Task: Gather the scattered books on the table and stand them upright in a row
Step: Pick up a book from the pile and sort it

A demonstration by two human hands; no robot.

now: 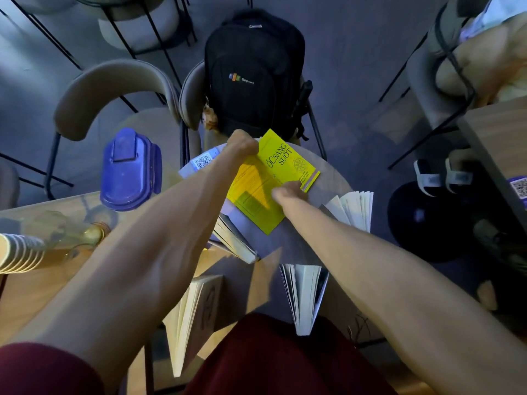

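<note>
Just now both bare arms reach straight out over the round grey desk [288, 240], forearms nearly level and converging on one thing; the bright yellow paperback book [256, 195] lies opened out with both covers facing up, at the far edge of the desk, in front of the black backpack [253, 75] sitting on a grey chair [191, 95]; whether the book touches the desk I cannot tell. The left hand [242, 145] is clenched over the book's far corner, knuckles up, wrist bent down; the right hand [289, 192] grips the near right edge, fingers curled under the cover. Four other books stand on edge nearer the person with pages fanned: a white-paged one [353, 206] just right of the right forearm, a leaning one [233, 238] under the left forearm, a dark-covered one [303, 295] in the middle, and a brown-covered one [196, 312] to its left. A blue plastic lidded box [129, 169] sits off to the left, beside a clear glass bottle [65, 232] and stacked paper cups [17, 252].
</note>
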